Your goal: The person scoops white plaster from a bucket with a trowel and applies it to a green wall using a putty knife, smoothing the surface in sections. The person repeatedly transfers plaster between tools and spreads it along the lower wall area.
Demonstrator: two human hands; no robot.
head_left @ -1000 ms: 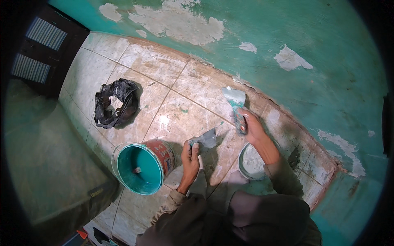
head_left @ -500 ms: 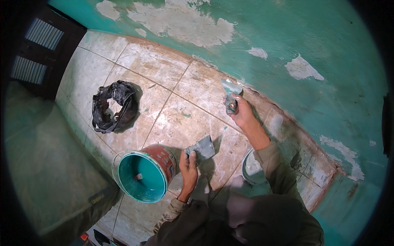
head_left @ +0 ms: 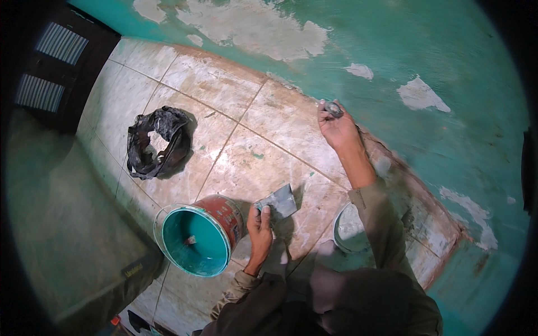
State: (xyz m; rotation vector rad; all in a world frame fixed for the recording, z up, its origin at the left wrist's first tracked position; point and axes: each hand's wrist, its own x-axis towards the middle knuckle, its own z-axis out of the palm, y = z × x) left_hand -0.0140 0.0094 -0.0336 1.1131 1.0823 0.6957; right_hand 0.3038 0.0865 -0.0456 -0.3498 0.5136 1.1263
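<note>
My left hand (head_left: 259, 234) grips a wide grey putty knife (head_left: 278, 202), its blade pointing up and right over the floor. Beside that hand stands a bucket (head_left: 226, 217) with a reddish outside and turquoise paint inside. My right hand (head_left: 340, 130) is closed round a second putty knife (head_left: 334, 109) by the green wall's foot. Only the dark handle end of this one shows plainly; its blade is hidden. The green wall (head_left: 358, 33) has pale bare or filled patches.
A black plastic bag (head_left: 175, 151) with whitish stuff inside sits on the stained tile floor (head_left: 216, 95). Near my right forearm is a round tub (head_left: 350, 228) with pale contents. A covered bulky thing (head_left: 73, 241) stands at left, with a dark door (head_left: 84, 78) beyond.
My right hand has moved up and right toward the wall and turned, so the knife's blade no longer shows. My left hand has stayed nearly still.
</note>
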